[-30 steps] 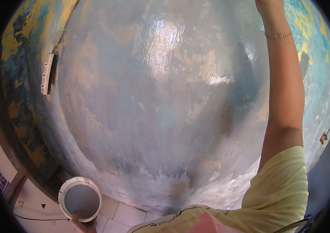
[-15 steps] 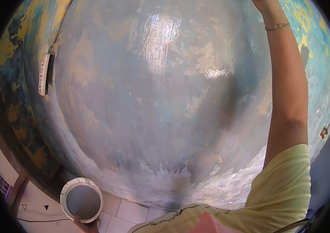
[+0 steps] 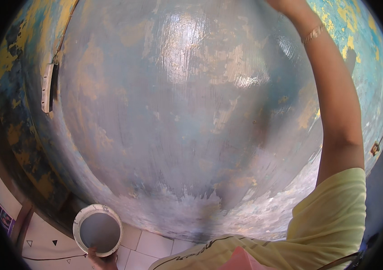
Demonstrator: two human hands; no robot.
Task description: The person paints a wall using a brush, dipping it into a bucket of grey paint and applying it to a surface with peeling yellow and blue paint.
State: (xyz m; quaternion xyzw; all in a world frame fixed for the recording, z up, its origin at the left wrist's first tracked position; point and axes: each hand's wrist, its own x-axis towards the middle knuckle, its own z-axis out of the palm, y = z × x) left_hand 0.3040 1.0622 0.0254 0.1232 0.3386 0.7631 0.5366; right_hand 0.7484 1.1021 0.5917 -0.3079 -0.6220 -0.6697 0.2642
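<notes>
My left hand point(image 3: 103, 259) grips the near rim of a round white bucket point(image 3: 78, 218) at the lower left, thumb over the edge. Grey paint point(image 3: 100, 232) lies inside the bucket. My right arm point(image 3: 335, 90) stretches up along the wall point(image 3: 191, 130). At the top edge my right hand point(image 3: 288, 5) is cut off by the frame, so its fingers and anything in them are hidden. Grey paint covers much of the wall, wet and shiny near the upper middle, with yellow and blue-green patches showing through.
A white power strip point(image 3: 47, 88) hangs on the wall at the left, its cable point(image 3: 65, 36) running upward. A small socket box point(image 3: 374, 148) sits at the far right. Pale floor tiles point(image 3: 154, 244) and a dark cable point(image 3: 52, 258) lie below.
My right hand has moved left across the top of the wall, the forearm now leaning that way. The bucket in my left hand has shifted slightly to the right.
</notes>
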